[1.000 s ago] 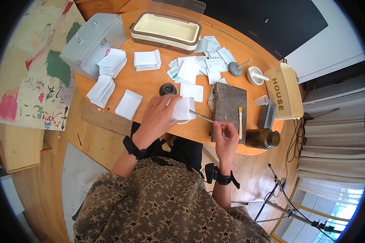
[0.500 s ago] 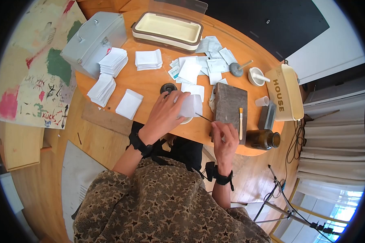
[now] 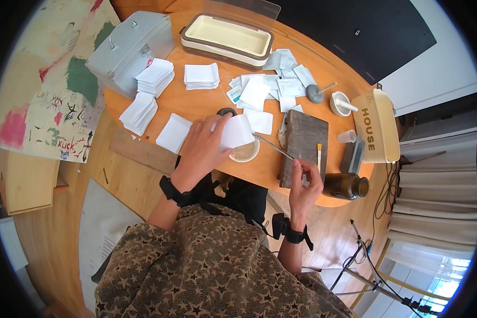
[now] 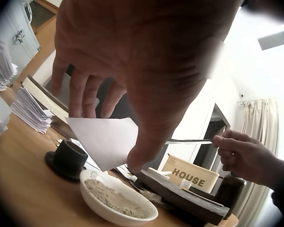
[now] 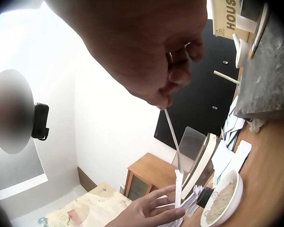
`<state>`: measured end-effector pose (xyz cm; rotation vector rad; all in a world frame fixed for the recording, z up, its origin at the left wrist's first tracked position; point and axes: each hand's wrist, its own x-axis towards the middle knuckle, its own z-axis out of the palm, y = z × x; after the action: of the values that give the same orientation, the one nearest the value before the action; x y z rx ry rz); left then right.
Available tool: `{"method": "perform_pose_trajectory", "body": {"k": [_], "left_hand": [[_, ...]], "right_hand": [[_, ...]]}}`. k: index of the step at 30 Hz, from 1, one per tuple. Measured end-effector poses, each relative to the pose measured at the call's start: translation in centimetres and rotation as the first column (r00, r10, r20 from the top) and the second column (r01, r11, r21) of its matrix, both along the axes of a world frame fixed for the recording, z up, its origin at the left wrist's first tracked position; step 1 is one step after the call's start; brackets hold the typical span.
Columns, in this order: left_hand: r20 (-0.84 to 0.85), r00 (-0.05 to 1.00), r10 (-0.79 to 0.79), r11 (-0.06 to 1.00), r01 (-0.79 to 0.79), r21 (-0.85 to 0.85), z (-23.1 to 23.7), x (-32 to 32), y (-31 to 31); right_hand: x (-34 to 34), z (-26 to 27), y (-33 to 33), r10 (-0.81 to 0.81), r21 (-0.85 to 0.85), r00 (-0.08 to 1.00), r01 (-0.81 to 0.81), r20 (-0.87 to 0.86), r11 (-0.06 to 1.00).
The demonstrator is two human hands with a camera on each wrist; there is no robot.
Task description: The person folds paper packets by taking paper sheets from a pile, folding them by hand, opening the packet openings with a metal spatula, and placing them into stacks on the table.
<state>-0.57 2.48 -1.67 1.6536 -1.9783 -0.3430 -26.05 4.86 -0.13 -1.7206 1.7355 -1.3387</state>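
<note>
My left hand point(image 3: 199, 151) pinches a small white paper packet point(image 3: 237, 132) between thumb and fingers, above a white bowl point(image 4: 98, 208) of grey-beige powder point(image 3: 244, 151). In my right hand point(image 3: 307, 185), the fingertips pinch one end of a thin metal stick point(image 3: 273, 147). Its far end meets the edge of the packet, as the right wrist view also shows with the stick point(image 5: 172, 130) reaching down to the packet point(image 5: 178, 187). Behind the bowl stands a small black round pot point(image 4: 68, 160), partly covered by my left hand in the head view.
Stacks of white packets point(image 3: 201, 77) lie at the left beside a grey metal case point(image 3: 130, 50). A dark slab point(image 3: 305, 140) bears a brush point(image 3: 319, 158), near a brown bottle point(image 3: 344, 186). Farther back are a cream tray point(image 3: 188, 40), a mortar point(image 3: 340, 103) and a HOUSE box point(image 3: 373, 127).
My left hand has drawn the packet left, uncovering more of the bowl and powder. The right hand has shifted slightly right with the stick. The head view has turned a little.
</note>
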Motion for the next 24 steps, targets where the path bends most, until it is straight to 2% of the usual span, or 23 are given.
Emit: {"method": "perform_pose_trajectory", "body": {"k": [6, 8, 10, 12, 15, 24], "left_hand": [[0.019, 0.981, 0.195, 0.981, -0.195, 0.000, -0.4, 3.2, 1.4], [0.069, 0.951, 0.302, 0.953, -0.302, -0.011, -0.4, 4.4, 2.0], [0.095, 0.936, 0.338, 0.941, -0.335, -0.047, -1.2, 5.6, 2.6], [0.131, 0.888, 0.441, 0.895, -0.446, 0.014, -1.6, 6.3, 3.2], [0.214, 0.851, 0.479, 0.870, -0.493, 0.017, -1.9, 6.8, 3.5], [0.276, 0.852, 0.446, 0.882, -0.470, 0.026, -3.9, 7.1, 3.5]], "right_hand": [[0.2, -0.3, 0.0, -0.025, 0.055, 0.999, 0.023, 0.038, 0.998], [0.4, -0.5, 0.0, -0.023, 0.066, 0.999, 0.020, 0.032, 0.998], [0.6, -0.5, 0.0, -0.022, 0.089, 0.999, 0.018, 0.042, 0.996], [0.6, -0.9, -0.1, -0.012, 0.091, 0.999, 0.007, 0.052, 0.996], [0.6, -1.6, -0.2, 0.000, 0.106, 0.998, -0.006, 0.056, 0.994], [0.7, -2.2, -0.4, 0.011, 0.173, 0.999, -0.019, 0.049, 0.985]]}}
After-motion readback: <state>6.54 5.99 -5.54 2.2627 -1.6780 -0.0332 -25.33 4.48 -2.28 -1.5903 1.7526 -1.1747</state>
